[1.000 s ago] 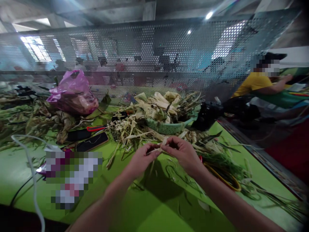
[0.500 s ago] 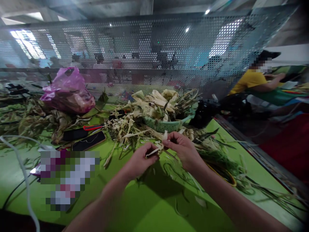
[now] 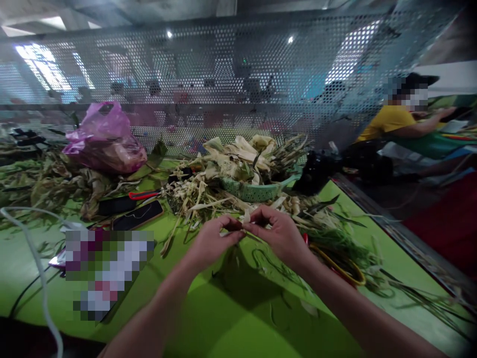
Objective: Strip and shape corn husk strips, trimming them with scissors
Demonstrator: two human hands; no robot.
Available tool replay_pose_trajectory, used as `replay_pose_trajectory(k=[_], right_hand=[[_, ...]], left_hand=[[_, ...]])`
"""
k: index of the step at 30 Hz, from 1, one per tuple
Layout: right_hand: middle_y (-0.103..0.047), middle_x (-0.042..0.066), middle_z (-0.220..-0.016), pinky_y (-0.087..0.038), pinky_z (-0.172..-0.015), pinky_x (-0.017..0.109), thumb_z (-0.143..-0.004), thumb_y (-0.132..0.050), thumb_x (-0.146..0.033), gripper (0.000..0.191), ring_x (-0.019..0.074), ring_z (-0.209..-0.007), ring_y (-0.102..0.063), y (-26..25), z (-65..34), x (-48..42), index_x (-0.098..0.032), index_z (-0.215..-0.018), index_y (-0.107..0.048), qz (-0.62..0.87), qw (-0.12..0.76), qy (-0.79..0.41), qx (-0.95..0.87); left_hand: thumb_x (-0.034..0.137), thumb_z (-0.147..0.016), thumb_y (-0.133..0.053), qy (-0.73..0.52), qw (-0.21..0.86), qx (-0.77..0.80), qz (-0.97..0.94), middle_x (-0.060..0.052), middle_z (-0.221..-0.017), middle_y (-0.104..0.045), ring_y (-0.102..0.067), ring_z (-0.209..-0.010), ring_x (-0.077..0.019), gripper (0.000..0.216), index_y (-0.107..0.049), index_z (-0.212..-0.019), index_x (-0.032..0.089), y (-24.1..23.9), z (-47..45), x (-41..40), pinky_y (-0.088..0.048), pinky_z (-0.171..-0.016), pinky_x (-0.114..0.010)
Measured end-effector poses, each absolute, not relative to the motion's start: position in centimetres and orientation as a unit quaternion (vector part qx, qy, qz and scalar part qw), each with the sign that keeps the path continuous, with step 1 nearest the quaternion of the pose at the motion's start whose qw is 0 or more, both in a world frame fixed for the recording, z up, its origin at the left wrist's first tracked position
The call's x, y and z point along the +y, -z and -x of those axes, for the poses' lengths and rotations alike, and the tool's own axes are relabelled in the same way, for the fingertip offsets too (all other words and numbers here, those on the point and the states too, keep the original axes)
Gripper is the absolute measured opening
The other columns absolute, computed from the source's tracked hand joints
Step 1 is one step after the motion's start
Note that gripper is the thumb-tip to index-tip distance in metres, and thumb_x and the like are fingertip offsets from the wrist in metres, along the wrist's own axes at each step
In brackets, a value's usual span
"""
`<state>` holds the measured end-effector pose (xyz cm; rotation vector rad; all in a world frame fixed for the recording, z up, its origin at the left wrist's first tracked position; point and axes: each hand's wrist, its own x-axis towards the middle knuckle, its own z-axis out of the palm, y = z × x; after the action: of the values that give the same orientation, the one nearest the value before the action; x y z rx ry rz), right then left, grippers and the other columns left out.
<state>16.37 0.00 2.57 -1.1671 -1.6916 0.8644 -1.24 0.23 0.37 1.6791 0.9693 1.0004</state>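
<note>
Above the green table [image 3: 208, 323], my left hand [image 3: 215, 242] and my right hand [image 3: 278, 232] meet with thumbs and fingers pinched. Between them is a pale strip of dried husk [image 3: 247, 216], its upper end sticking up by my right fingertips. Both hands grip it; much of the strip is hidden by the fingers. Just beyond the hands, a green plastic basket [image 3: 253, 192] is heaped with dried husks [image 3: 238, 156]. Cut husk pieces [image 3: 201, 196] lie loose at the basket's left side. Green fibre strands [image 3: 343, 246] lie by my right forearm.
At the left are a pink plastic bag [image 3: 108, 139], a red cutter knife [image 3: 144, 195], a dark phone [image 3: 137, 217] and a white cable [image 3: 32, 248]. A perforated metal screen [image 3: 186, 74] stands behind. A black bag [image 3: 316, 171] sits right of the basket; a person in yellow [image 3: 395, 122] sits farther right.
My hands have drawn closer together, and my right hand has moved slightly left around the husk strip. Less of the strip shows between the fingers. Red handles now show beside my right wrist.
</note>
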Motion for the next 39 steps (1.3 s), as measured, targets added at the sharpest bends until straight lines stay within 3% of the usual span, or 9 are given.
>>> replay_pose_trajectory(k=[4, 9, 20, 33, 39], right_hand=[[-0.061, 0.002, -0.074, -0.042, -0.059, 0.026, -0.073, -0.068, -0.038, 0.026, 0.0151, -0.068, -0.054, -2.4, -16.2, 0.1, -0.017, -0.087, -0.062, 0.473, 0.459, -0.389, -0.644], [-0.061, 0.001, -0.066, -0.041, -0.058, 0.026, -0.075, -0.066, -0.036, 0.019, 0.0142, -0.062, -0.052, -2.5, -16.3, 0.0, -0.017, -0.074, -0.064, 0.493, 0.432, -0.355, -0.667], [-0.067, 0.003, -0.079, -0.047, -0.071, 0.031, -0.076, -0.065, -0.024, 0.006, 0.0186, -0.076, -0.061, -2.6, -16.4, -0.4, -0.020, -0.079, -0.068, 0.456, 0.443, -0.277, -0.721], [-0.061, 0.001, -0.076, -0.045, -0.063, 0.027, -0.077, -0.066, -0.032, 0.018, 0.0155, -0.069, -0.055, -2.2, -16.5, 0.2, -0.020, -0.088, -0.059, 0.461, 0.498, -0.288, -0.675], [-0.060, 0.000, -0.069, -0.042, -0.061, 0.026, -0.078, -0.065, -0.031, 0.014, 0.0148, -0.065, -0.054, -1.8, -16.0, 0.2, -0.018, -0.076, -0.061, 0.472, 0.424, -0.322, -0.703]], left_hand=[[0.028, -0.077, -0.061, -0.431, 0.473, 0.410, -0.650, -0.004, -0.079, -0.064, -0.056, -0.074, -0.0151, 0.016, -0.063, -0.083, 0.014, 0.1, 0.9, 0.3, -0.043, -0.070, -0.026], [0.028, -0.075, -0.062, -0.443, 0.490, 0.411, -0.628, -0.002, -0.077, -0.060, -0.053, -0.072, -0.0138, 0.015, -0.060, -0.081, 0.015, 0.1, 1.0, 0.5, -0.041, -0.068, -0.025], [0.024, -0.077, -0.056, -0.422, 0.519, 0.395, -0.630, -0.001, -0.080, -0.059, -0.051, -0.077, -0.0143, 0.012, -0.062, -0.084, 0.016, -0.2, 0.8, 0.0, -0.039, -0.073, -0.026], [0.028, -0.075, -0.061, -0.451, 0.556, 0.386, -0.581, 0.001, -0.076, -0.056, -0.049, -0.073, -0.0122, 0.012, -0.059, -0.079, 0.017, 0.0, 0.0, -0.3, -0.038, -0.070, -0.023], [0.025, -0.074, -0.064, -0.523, 0.602, 0.391, -0.460, 0.003, -0.072, -0.053, -0.046, -0.067, -0.0089, 0.012, -0.058, -0.078, 0.016, 0.2, 0.0, -0.3, -0.036, -0.065, -0.020]])
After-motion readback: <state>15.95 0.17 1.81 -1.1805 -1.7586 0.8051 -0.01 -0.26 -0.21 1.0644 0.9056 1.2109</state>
